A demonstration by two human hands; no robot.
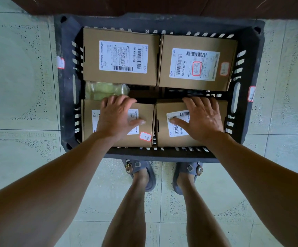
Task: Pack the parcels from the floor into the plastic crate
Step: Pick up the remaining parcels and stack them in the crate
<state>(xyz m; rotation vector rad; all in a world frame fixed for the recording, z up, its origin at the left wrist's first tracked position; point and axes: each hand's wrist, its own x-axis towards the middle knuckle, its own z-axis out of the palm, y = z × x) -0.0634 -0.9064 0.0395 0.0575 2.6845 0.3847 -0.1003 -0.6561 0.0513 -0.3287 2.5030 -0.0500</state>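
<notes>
A dark slotted plastic crate (68, 82) stands on the tiled floor right in front of my feet. Inside lie several brown cardboard parcels with white shipping labels: one far left (120, 56), one far right (197, 62), one near left (144, 125) and one near right (162, 138). My left hand (117, 116) rests flat on the near left parcel, fingers reaching its far edge. On the near right parcel lies my right hand (200, 118), fingers spread over its label. A pale green plastic-wrapped packet (105, 90) shows in the gap between the left parcels.
Pale tiled floor (19, 86) surrounds the crate on the left, right and near sides. A dark brown surface (144, 4) runs along the crate's far edge. My feet in grey slippers (141, 173) stand against the crate's near wall.
</notes>
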